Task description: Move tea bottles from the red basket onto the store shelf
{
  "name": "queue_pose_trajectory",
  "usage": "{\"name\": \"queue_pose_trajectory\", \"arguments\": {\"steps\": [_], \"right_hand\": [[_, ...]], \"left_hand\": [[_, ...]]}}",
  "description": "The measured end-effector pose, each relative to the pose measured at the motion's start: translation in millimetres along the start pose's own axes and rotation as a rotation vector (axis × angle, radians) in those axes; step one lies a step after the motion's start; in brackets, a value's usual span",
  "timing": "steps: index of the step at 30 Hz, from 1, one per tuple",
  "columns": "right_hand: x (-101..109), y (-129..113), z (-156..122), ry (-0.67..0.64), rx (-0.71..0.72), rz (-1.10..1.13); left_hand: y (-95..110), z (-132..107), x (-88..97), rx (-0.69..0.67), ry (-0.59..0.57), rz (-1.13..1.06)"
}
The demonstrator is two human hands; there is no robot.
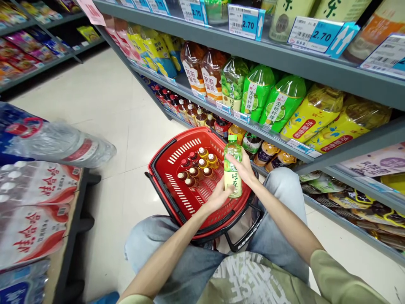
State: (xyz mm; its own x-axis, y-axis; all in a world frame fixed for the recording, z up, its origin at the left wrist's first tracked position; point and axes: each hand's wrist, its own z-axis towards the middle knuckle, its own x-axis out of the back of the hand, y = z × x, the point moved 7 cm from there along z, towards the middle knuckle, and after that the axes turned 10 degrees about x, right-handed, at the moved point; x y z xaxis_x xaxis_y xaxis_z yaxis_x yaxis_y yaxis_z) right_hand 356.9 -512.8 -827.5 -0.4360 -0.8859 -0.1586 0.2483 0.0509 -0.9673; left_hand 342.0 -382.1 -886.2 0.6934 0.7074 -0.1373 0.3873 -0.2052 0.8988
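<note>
Upright above the right side of a red shopping basket [172, 198], a green tea bottle [232, 175] with a green cap is held in both hands. My left hand [218, 195] grips it near its base, and my right hand [241, 166] wraps its upper half from the right. Some of the fingers are hidden behind the bottle. Several small drink bottles [202, 164] with red, white and yellow caps stand in the basket. The basket's black handle [243, 236] lies folded toward my knees.
Shelves [152, 78] of bottled drinks rise just beyond the basket. Wrapped water packs [41, 183] sit on a dark pallet [76, 236] to the left, with large water bottles [72, 141] behind them. Snack shelves [34, 67] stand at the far left across the tiled floor [107, 105].
</note>
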Motion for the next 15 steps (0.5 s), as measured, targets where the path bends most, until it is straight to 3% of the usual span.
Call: {"name": "queue_pose_trajectory", "arguments": {"steps": [3, 7, 11, 15], "right_hand": [[-3, -7, -1, -0.001, 0.097, -0.155], [-6, -1, 0, 0.014, 0.064, -0.138], [-7, 13, 1, 0.044, -0.109, 0.126], [-14, 14, -2, -0.007, -0.204, 0.395]], "left_hand": [[-5, 0, 7.9, 0.016, 0.167, 0.274], [-9, -1, 8.4, 0.045, 0.217, 0.35], [-1, -4, 0.5, 0.001, 0.089, 0.147], [-3, -7, -11.1, 0.097, -0.1, -0.163]]}}
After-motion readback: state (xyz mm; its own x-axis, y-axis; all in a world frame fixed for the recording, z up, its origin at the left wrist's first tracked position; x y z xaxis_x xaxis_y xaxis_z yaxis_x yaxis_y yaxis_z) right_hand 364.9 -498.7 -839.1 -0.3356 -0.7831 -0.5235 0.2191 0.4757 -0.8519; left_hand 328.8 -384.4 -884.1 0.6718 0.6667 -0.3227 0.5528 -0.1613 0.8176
